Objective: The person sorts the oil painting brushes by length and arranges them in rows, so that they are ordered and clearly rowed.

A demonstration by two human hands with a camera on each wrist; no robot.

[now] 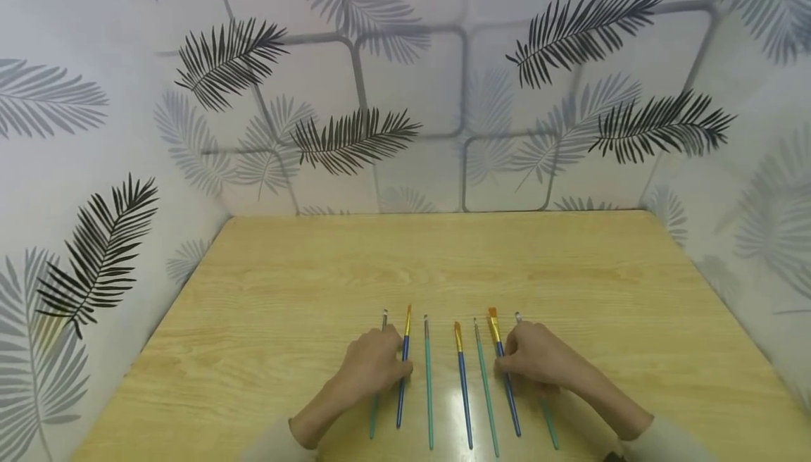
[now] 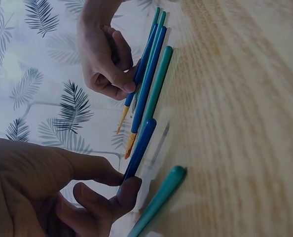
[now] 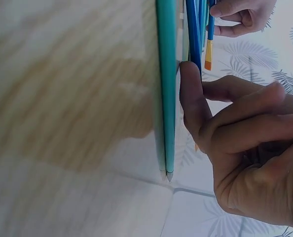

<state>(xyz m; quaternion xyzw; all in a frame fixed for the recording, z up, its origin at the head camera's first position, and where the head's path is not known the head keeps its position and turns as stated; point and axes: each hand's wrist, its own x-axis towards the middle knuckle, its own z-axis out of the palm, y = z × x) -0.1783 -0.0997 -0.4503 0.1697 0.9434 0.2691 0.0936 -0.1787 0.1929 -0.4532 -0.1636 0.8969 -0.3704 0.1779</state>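
Observation:
My left hand (image 1: pixel 375 362) pinches a slim blue paintbrush (image 1: pixel 400 406) with a gold ferrule between thumb and finger. A teal paintbrush (image 1: pixel 373 420) runs partly hidden beneath that same hand. On the other side, my right hand (image 1: pixel 535 355) pinches a blue flat-tipped paintbrush (image 1: pixel 512 406) with orange bristles. Another teal paintbrush (image 1: pixel 549 422) passes under the right hand. In the left wrist view, the thumb and a fingertip close on the blue handle (image 2: pixel 141 145). The right wrist view shows a teal handle (image 3: pixel 167 89) lying just beside the pinching fingers.
Between the hands lie a teal paintbrush (image 1: pixel 429 384), a blue paintbrush (image 1: pixel 464 384) and a thin teal paintbrush (image 1: pixel 486 384), roughly parallel, bristles pointing away. All are on a wood-grain table (image 1: pixel 443 258). Leaf-patterned covering (image 1: pixel 418 173) rises behind the table and along both sides.

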